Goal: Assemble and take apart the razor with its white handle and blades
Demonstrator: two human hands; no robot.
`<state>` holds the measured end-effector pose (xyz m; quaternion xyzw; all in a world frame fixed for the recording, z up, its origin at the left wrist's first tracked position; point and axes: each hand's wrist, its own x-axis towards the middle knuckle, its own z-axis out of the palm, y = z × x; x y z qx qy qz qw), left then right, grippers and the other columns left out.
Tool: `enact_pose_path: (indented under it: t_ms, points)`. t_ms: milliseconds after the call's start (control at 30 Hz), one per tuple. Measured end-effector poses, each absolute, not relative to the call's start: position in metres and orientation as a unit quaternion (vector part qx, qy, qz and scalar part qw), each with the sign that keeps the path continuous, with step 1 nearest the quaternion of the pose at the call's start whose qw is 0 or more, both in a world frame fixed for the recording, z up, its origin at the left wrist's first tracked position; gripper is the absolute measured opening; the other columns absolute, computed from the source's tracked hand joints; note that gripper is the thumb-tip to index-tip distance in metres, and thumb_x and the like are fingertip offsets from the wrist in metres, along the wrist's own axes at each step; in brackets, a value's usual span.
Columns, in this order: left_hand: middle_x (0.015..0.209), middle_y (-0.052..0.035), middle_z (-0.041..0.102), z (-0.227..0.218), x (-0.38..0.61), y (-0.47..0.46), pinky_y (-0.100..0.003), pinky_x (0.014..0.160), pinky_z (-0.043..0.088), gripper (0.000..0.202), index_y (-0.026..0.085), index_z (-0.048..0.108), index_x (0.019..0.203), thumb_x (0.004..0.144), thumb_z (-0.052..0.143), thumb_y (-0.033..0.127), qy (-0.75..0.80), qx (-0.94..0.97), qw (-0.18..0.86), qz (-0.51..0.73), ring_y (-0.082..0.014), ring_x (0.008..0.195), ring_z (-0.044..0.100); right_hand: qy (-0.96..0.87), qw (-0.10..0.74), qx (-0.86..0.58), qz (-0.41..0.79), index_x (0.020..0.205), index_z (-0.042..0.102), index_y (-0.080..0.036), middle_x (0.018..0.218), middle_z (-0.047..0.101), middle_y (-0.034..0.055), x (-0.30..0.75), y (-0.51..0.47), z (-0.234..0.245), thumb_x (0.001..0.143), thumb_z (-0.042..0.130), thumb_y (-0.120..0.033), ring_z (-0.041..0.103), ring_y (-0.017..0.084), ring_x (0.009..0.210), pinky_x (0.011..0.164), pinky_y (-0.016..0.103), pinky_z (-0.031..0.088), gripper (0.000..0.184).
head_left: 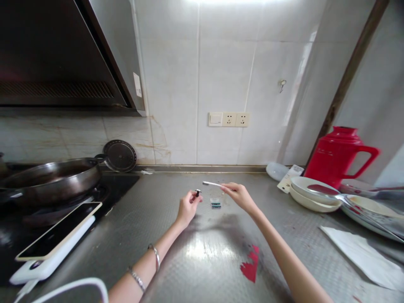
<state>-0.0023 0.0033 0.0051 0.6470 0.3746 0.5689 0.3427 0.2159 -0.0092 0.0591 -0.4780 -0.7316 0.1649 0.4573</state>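
My left hand (188, 206) hovers over the steel counter (202, 235) and pinches a small dark object (198, 192) between thumb and fingertips. My right hand (239, 194) is closed on a thin white stick-like tool (212, 183) that points left toward the dark object, a short gap apart. A small teal and white packet (216, 203) lies on the counter between and just below the two hands. Two bracelets circle my left wrist.
A dark pan (50, 176) sits on the stove at left, with a phone on a white power bank (53, 240) in front. At right stand a red jug (337, 155), stacked bowls and plates (315, 191) and a paper sheet (362, 256). A red scrap (251, 265) lies near me.
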Motion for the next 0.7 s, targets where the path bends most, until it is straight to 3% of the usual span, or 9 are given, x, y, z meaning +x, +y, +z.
enact_pose_path:
  t_ms: [200, 533, 700]
  points:
    - [0.079, -0.006, 0.069, 0.007, 0.002, -0.003, -0.026, 0.067, 0.049, 0.02, 0.017, 0.053, 0.078, 0.075, 0.06, 0.035, 0.375, 0.655, 0.329, 0.567, -0.0174, 0.074, 0.066, -0.763, 0.425, -0.444, 0.198, 0.095, 0.072, -0.02, 0.076, 0.067, 0.0044, 0.213, -0.012, 0.06, 0.08, 0.051, -0.048, 0.055, 0.016, 0.067, 0.062, 0.024, 0.038, 0.038]
    - [0.077, -0.0052, 0.068, 0.004, 0.007, -0.006, -0.025, 0.066, 0.049, 0.021, 0.018, 0.051, 0.078, 0.076, 0.06, 0.036, 0.365, 0.66, 0.332, 0.567, -0.017, 0.073, 0.066, -0.782, 0.407, -0.423, 0.211, 0.093, 0.073, -0.019, 0.081, 0.067, 0.0061, 0.22, -0.01, 0.057, 0.079, 0.054, -0.049, 0.058, 0.017, 0.073, 0.067, 0.026, 0.041, 0.038]
    - [0.078, -0.0056, 0.069, 0.003, 0.008, -0.006, -0.023, 0.064, 0.048, 0.019, 0.017, 0.053, 0.077, 0.076, 0.06, 0.035, 0.365, 0.666, 0.327, 0.562, -0.017, 0.073, 0.065, -0.768, 0.409, -0.465, 0.166, 0.093, 0.073, -0.02, 0.075, 0.066, 0.0052, 0.223, -0.008, 0.054, 0.08, 0.052, -0.051, 0.057, 0.017, 0.068, 0.064, 0.026, 0.042, 0.039]
